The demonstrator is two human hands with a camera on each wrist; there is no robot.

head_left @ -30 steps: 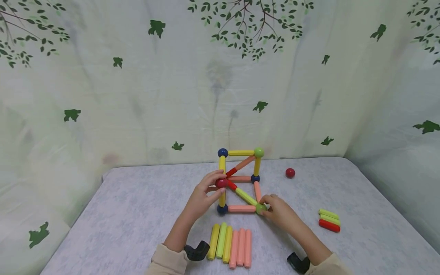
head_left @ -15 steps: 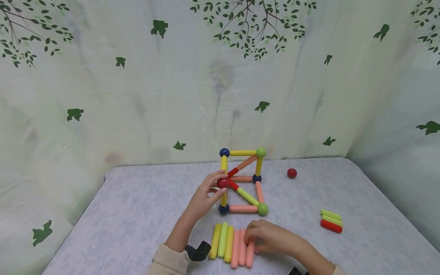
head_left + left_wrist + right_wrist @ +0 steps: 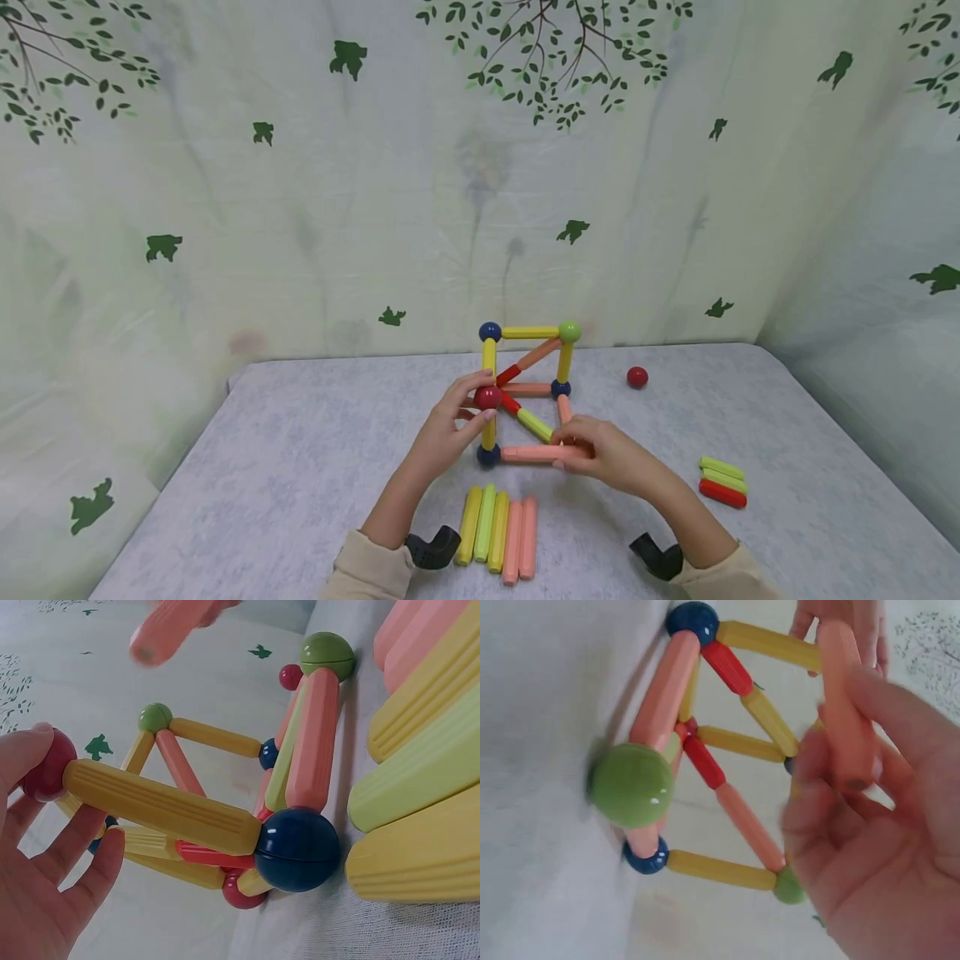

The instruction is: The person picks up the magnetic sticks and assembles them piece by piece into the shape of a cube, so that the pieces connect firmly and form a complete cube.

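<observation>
Desk point(image 3: 315, 467): our left fingers point(image 3: 75, 841) pinch a red ball point(image 3: 487, 397), probably bracing the frame point(image 3: 527, 389); right fingers point(image 3: 814, 761), at its 4 o'clock, pinch a pink rod point(image 3: 844, 712).

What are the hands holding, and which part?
The right hand holds a loose pink stick by its long sides, not its ends; the left hand pinches a red ball by its sides.

Wide room lies over the table point(image 3: 300, 467) left of the left hand point(image 3: 444, 427), and a lane runs between the frame point(image 3: 531, 389) and the loose red ball point(image 3: 637, 377); the left hand bars the frame's left side, the right hand point(image 3: 613, 454) with its pink stick point(image 3: 847, 712) bars the near right corner, and long sticks point(image 3: 498, 533) lie across the near side
</observation>
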